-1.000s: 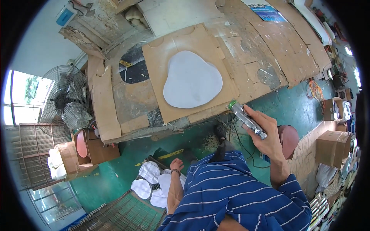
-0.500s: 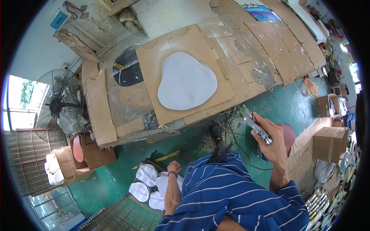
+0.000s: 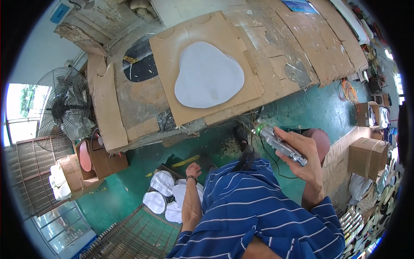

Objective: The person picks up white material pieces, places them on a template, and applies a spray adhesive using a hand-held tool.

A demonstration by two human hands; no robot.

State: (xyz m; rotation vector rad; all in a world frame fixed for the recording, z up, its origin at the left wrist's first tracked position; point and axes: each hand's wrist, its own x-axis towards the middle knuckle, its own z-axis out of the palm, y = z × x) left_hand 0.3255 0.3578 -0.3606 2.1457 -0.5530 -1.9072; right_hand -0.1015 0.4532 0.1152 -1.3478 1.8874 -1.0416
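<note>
My right hand point(image 3: 304, 156) is wrapped round a silver metal spray gun point(image 3: 282, 144) with a green ring near its tip. The gun is held off the near side of the table, its tip toward the left. My left hand point(image 3: 193, 171) hangs low with nothing in it, fingers loosely apart, near several white rounded pieces point(image 3: 162, 183). On the table, a white, rounded three-lobed sheet point(image 3: 209, 75) lies on a square of brown cardboard point(image 3: 177, 115). Another pale edge shows beneath the sheet.
The worn table point(image 3: 142, 101) is covered with cardboard. At left stand a large wire fan point(image 3: 60, 108) and an open cardboard box point(image 3: 105, 157). A reddish-brown round object point(image 3: 321, 141) is behind my right hand. A closed carton point(image 3: 368, 158) stands at right; cords lie on the floor.
The spray gun has moved left and turned flatter in my right hand. My left hand has shifted slightly upward in view. The table and sheet appear higher as the view shifts.
</note>
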